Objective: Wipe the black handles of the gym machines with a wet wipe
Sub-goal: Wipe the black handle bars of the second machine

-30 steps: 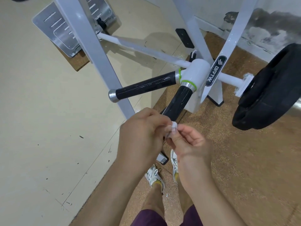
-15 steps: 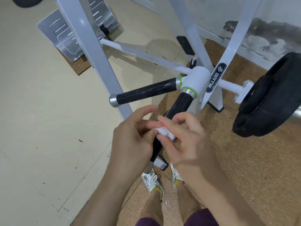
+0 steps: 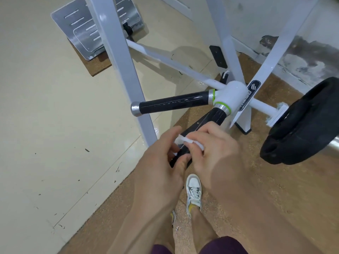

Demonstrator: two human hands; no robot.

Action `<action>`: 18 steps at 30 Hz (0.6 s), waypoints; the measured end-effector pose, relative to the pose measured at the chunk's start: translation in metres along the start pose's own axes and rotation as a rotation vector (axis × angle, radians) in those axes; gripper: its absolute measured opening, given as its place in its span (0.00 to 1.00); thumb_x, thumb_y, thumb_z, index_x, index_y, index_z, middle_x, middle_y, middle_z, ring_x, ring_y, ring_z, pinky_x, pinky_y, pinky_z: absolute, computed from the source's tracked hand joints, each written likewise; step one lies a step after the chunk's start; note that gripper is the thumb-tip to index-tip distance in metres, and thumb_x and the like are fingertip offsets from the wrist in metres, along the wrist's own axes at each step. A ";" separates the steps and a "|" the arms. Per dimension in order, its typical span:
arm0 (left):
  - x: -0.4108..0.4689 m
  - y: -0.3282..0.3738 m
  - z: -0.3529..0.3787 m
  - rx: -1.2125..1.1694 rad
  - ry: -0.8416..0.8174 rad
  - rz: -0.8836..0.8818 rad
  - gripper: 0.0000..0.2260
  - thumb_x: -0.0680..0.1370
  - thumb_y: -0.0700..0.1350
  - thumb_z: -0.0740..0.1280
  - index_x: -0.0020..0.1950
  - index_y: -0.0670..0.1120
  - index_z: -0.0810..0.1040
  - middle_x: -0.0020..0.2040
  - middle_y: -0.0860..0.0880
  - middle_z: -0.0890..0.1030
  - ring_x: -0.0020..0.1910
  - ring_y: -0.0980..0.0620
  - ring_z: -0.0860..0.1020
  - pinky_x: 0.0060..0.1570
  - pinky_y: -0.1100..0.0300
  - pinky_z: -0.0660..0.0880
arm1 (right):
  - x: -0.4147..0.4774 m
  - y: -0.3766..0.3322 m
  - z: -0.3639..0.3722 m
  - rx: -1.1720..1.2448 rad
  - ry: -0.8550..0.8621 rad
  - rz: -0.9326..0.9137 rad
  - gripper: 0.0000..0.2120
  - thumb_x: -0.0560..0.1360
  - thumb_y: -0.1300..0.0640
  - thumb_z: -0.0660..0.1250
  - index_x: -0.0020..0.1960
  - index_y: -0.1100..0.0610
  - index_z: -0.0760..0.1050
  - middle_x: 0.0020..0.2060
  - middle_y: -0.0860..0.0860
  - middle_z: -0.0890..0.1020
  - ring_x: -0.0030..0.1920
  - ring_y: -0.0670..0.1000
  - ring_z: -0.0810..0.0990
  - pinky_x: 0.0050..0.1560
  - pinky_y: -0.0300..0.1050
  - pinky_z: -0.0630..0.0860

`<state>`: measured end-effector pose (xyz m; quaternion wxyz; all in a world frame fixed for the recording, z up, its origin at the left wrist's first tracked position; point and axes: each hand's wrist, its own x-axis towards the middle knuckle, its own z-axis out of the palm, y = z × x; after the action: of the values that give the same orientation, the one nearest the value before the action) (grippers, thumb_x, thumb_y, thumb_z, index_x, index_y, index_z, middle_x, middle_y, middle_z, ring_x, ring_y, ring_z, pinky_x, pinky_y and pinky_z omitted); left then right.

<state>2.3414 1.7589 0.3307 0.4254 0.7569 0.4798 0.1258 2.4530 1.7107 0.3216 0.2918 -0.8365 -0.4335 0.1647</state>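
Pinches a white wet wipe (image 3: 185,144) in the curled fingertips of the right hand (image 3: 216,153), pressing it across the lower black handle (image 3: 217,116). Curls the left hand (image 3: 159,162) round the same handle, thumb on the near side, forefinger touching the wipe's left end; cannot tell whether that finger also pinches it. Leaves bare the stretch of grip beyond the fingers, up to a silver collar and green ring at the white hub (image 3: 233,94). Beyond the left fingertips, well apart, a second black handle (image 3: 174,104) with a silver end cap, untouched. Off past the right knuckles, a black weight plate (image 3: 302,125). Below the wrists, a white shoe (image 3: 193,191) on brown flooring.
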 end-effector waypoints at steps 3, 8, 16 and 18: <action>0.000 -0.004 -0.001 0.039 -0.013 0.050 0.25 0.73 0.46 0.72 0.62 0.66 0.67 0.43 0.66 0.76 0.44 0.62 0.74 0.44 0.66 0.72 | 0.025 -0.003 -0.015 -0.182 -0.058 0.084 0.07 0.76 0.57 0.66 0.48 0.58 0.82 0.46 0.51 0.77 0.45 0.53 0.78 0.42 0.40 0.67; 0.001 -0.009 0.001 -0.015 -0.032 -0.010 0.25 0.72 0.47 0.73 0.66 0.63 0.70 0.41 0.68 0.75 0.43 0.70 0.73 0.42 0.75 0.69 | 0.020 -0.025 -0.017 -0.334 -0.404 -0.059 0.10 0.79 0.53 0.60 0.55 0.51 0.78 0.48 0.46 0.70 0.50 0.50 0.75 0.45 0.41 0.66; 0.003 -0.013 -0.002 -0.003 -0.102 -0.010 0.26 0.73 0.49 0.72 0.66 0.67 0.69 0.44 0.60 0.75 0.45 0.65 0.73 0.41 0.72 0.67 | 0.018 -0.013 -0.014 -0.220 -0.302 -0.104 0.09 0.77 0.56 0.64 0.43 0.55 0.82 0.41 0.48 0.74 0.39 0.51 0.77 0.36 0.37 0.66; 0.005 -0.014 -0.002 0.039 -0.117 0.027 0.22 0.73 0.49 0.71 0.65 0.65 0.71 0.46 0.60 0.75 0.45 0.63 0.73 0.42 0.72 0.67 | 0.026 -0.003 -0.012 -0.221 -0.204 -0.073 0.09 0.76 0.58 0.65 0.42 0.57 0.82 0.39 0.51 0.76 0.38 0.53 0.77 0.38 0.40 0.68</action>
<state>2.3340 1.7666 0.3202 0.4364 0.7776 0.4460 0.0776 2.4724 1.7286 0.3322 0.1584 -0.8261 -0.5067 0.1893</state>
